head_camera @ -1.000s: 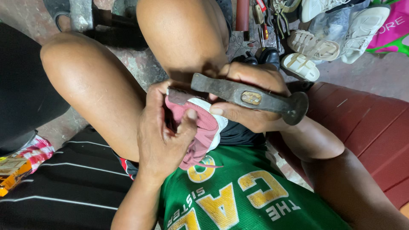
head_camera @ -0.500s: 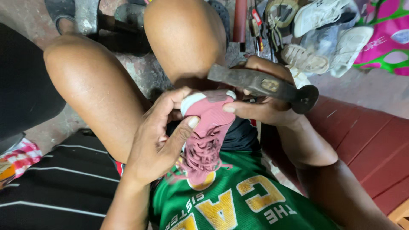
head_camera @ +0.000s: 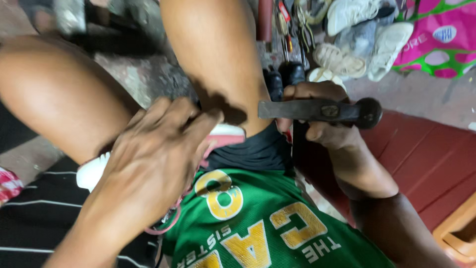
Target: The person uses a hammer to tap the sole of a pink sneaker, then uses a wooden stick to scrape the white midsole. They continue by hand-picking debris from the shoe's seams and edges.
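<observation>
The left hand (head_camera: pixel 148 164) pressed the pink-and-white shoe (head_camera: pixel 223 136) onto the lap, grip closed around it. The right hand (head_camera: pixel 317 126) clenched a hammer (head_camera: pixel 322 110); a careless blow could hit the knee (head_camera: pixel 218 64).

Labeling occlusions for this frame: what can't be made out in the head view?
- Pink and white shoe: mostly hidden under the left hand and knee.
- Hammer: its shaft is hidden inside the right hand.
- Pile of white shoes: cut off by the top edge.
- Tools beside it: too small and blurred to identify.
</observation>
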